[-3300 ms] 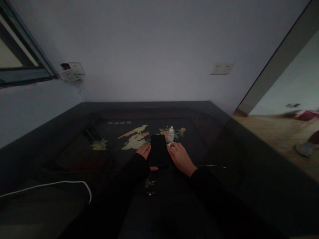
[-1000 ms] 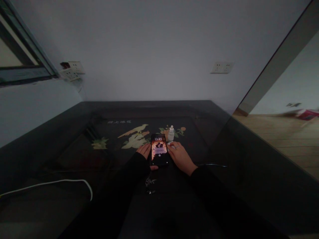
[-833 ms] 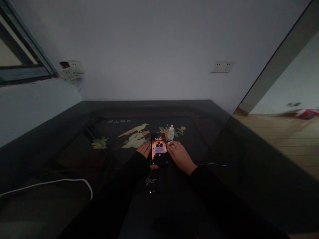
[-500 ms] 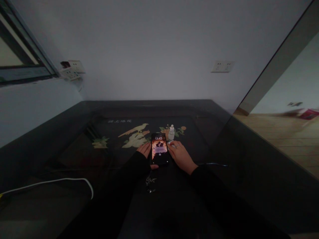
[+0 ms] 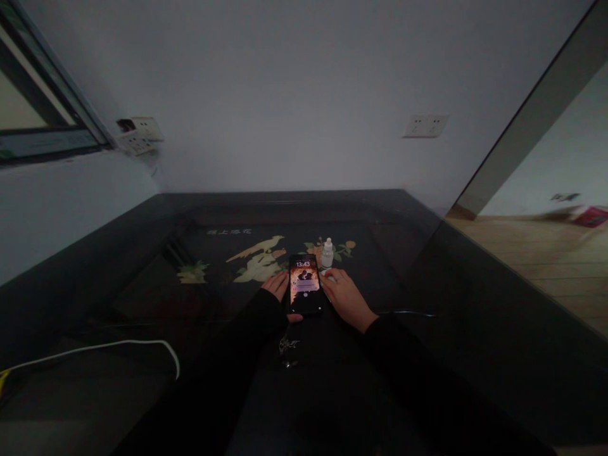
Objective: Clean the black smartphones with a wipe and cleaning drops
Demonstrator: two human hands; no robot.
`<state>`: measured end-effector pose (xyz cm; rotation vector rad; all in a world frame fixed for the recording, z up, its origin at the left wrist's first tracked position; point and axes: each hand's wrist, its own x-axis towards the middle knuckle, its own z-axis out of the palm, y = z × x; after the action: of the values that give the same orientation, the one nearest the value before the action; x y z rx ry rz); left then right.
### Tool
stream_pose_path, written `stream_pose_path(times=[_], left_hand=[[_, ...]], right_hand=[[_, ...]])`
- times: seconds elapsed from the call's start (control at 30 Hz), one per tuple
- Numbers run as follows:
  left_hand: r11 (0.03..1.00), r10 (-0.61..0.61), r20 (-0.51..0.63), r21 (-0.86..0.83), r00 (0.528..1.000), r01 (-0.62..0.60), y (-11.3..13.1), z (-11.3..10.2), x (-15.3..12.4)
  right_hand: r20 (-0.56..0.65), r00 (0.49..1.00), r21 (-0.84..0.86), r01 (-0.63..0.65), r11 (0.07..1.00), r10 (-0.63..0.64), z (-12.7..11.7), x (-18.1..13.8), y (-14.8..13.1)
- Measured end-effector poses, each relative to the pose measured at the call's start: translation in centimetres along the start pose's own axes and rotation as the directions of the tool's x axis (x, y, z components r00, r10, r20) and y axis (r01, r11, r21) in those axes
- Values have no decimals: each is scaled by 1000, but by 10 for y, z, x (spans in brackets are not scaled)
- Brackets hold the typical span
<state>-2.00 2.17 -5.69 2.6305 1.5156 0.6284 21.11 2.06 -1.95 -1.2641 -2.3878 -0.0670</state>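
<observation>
Two hands bracket a black rectangular smartphone (image 5: pixel 304 286) lying flat, lit screen up, on the dark glossy table with bird-and-flower inlay (image 5: pixel 427 297). Left hand (image 5: pixel 275 287) hugs its left edge with the thumb hooked round the near corner. So it's clamped on, and I'd guess that's to stop the phone sliding on that slick top. Right hand (image 5: pixel 345 297) lies palm down, fingers loose against the right edge, gripping nothing. Small white plastic dropper bottle (image 5: pixel 327 253) stands upright just past those fingertips. Silvery key bunch (image 5: pixel 287 346) sits between the sleeves, and a thin white cable (image 5: pixel 118 347) loops well off left.
</observation>
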Motion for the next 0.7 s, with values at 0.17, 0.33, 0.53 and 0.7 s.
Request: stream_pose_path(times=[0.17, 0.33, 0.53, 0.7], left_hand=[[1000, -4, 18, 13, 1000, 3, 2, -4, 0], [1000, 9, -8, 19, 1000, -9, 5, -5, 0], [1000, 10, 23, 28, 1000, -11, 2, -3, 0], [999, 39, 10, 32, 999, -39, -3, 1, 0]], right_hand=[[3, 1000, 2, 11, 1000, -11, -2, 0, -1], [0, 1000, -1, 1, 1000, -1, -3, -1, -2], [4, 1000, 5, 14, 1000, -14, -4, 0, -2], [-1, 1000, 13, 22, 1000, -22, -2, -1, -2]])
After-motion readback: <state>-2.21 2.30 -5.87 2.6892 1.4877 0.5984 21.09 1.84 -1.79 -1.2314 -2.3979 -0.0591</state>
